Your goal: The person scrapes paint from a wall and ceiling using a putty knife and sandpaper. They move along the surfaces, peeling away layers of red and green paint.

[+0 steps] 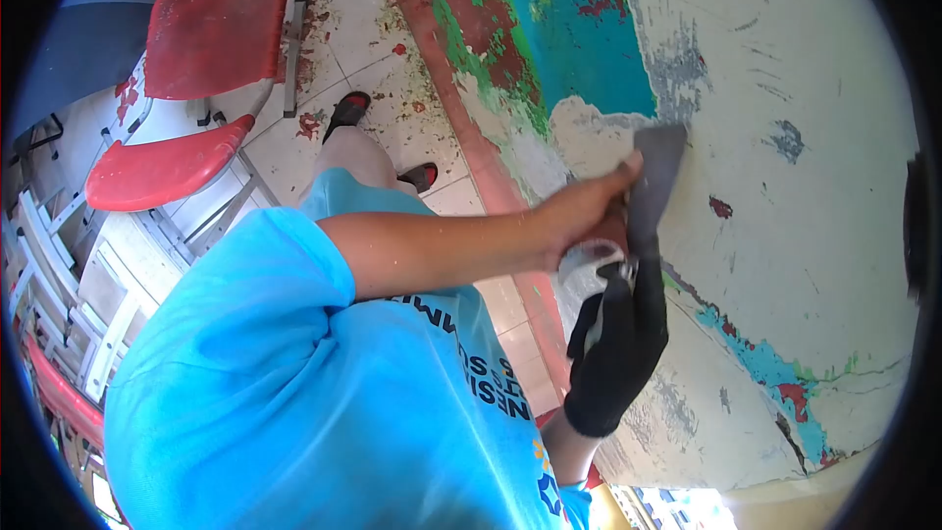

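Observation:
My right hand [623, 358], in a black glove, grips a scraper by its handle end. The scraper's broad grey blade [655, 182] points away from the glove and overlaps the wall. My bare left hand [584, 206] is closed beside the blade, its fingertips at the blade's edge. Under the left hand shows a reddish-brown and whitish rounded thing [589, 263], partly hidden; I cannot tell what it is. Beyond both hands is the wall [785, 157], whitish with grey scuffs and patches of peeled turquoise, green and dark red paint.
Red chairs [218, 29] with metal frames stand on the tiled floor [343, 0], which is strewn with paint flakes. More metal frames [59, 255] are stacked at the left. A cracked strip of bared paint [760, 358] runs across the wall. My sandalled feet [346, 113] are near the wall's base.

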### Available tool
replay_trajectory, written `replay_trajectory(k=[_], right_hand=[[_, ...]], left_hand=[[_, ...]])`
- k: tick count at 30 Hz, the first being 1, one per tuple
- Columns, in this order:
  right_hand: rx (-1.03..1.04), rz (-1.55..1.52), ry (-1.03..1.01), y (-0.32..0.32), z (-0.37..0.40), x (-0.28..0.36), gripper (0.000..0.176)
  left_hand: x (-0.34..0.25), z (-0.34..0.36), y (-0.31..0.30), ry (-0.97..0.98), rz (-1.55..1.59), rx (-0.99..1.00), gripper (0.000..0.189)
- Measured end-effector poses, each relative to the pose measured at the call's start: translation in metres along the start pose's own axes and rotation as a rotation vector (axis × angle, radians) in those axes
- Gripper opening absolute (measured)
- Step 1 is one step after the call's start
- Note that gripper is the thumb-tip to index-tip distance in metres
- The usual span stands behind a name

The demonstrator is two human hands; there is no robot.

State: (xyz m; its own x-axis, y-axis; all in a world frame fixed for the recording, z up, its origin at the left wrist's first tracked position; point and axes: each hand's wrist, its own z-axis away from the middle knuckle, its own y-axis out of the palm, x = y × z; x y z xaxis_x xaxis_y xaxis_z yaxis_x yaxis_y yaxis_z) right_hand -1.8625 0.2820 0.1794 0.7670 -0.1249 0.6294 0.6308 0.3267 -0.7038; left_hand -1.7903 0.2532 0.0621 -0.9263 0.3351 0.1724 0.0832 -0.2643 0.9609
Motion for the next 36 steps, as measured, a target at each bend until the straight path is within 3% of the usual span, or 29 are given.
replay_trajectory(k=[3, 9, 11, 12, 13, 17, 19, 21, 23, 25, 28, 31, 32, 33, 35, 36], right_hand=[[-0.038, -0.096, 0.105, 0.009, 0.002, 0.010, 0.041], [0.059, 0.006, 0.074, 0.001, -0.020, 0.013, 0.038], [0.159, 0.290, -0.288, 0.011, -0.035, 0.000, 0.036], [0.105, 0.152, -0.143, 0.010, -0.023, 0.006, 0.035], [0.092, 0.065, -0.001, 0.007, -0.008, 0.019, 0.035], [0.075, 0.053, 0.112, -0.002, -0.018, 0.018, 0.036], [0.177, 0.111, -0.092, 0.024, -0.050, -0.005, 0.035], [0.206, 0.060, 0.098, 0.045, -0.059, -0.013, 0.035], [0.126, 0.175, -0.077, 0.050, -0.054, -0.059, 0.034], [0.109, 0.101, 0.058, 0.046, -0.033, -0.074, 0.034], [0.057, 0.166, -0.072, 0.041, -0.038, -0.122, 0.034], [0.197, 0.158, -0.169, 0.058, -0.070, -0.129, 0.035], [0.231, 0.063, -0.023, 0.069, -0.072, -0.117, 0.036], [0.241, 0.062, -0.019, 0.071, -0.066, -0.123, 0.036], [0.168, 0.012, 0.003, 0.069, -0.055, -0.138, 0.037], [0.156, 0.035, 0.122, 0.062, -0.044, -0.140, 0.038]], left_hand=[[0.013, -0.024, -0.017, 0.030, 0.124, 0.100, 0.050], [0.005, -0.029, -0.023, 0.091, 0.066, -0.046, 0.054], [-0.020, -0.016, -0.024, 0.121, 0.122, 0.096, 0.053], [-0.015, -0.011, -0.010, 0.029, 0.022, -0.205, 0.051], [-0.015, 0.003, 0.006, -0.046, -0.125, -0.305, 0.050], [-0.010, -0.010, -0.002, 0.055, 0.037, -0.266, 0.048], [-0.027, -0.016, -0.026, 0.065, 0.053, -0.291, 0.048], [-0.039, -0.022, -0.067, 0.128, -0.019, -0.166, 0.048], [-0.024, -0.035, -0.099, 0.079, 0.032, -0.154, 0.051], [0.001, -0.036, -0.110, -0.158, -0.119, -0.226, 0.053], [0.015, -0.041, -0.124, -0.239, -0.065, -0.096, 0.055], [0.006, -0.053, -0.153, -0.118, 0.116, -0.110, 0.058], [0.000, -0.051, -0.152, -0.044, 0.111, -0.159, 0.060], [0.007, -0.052, -0.156, -0.039, 0.115, -0.168, 0.060], [0.021, -0.053, -0.163, -0.161, -0.152, -0.258, 0.063], [0.032, -0.051, -0.163, -0.173, -0.195, -0.256, 0.065]])
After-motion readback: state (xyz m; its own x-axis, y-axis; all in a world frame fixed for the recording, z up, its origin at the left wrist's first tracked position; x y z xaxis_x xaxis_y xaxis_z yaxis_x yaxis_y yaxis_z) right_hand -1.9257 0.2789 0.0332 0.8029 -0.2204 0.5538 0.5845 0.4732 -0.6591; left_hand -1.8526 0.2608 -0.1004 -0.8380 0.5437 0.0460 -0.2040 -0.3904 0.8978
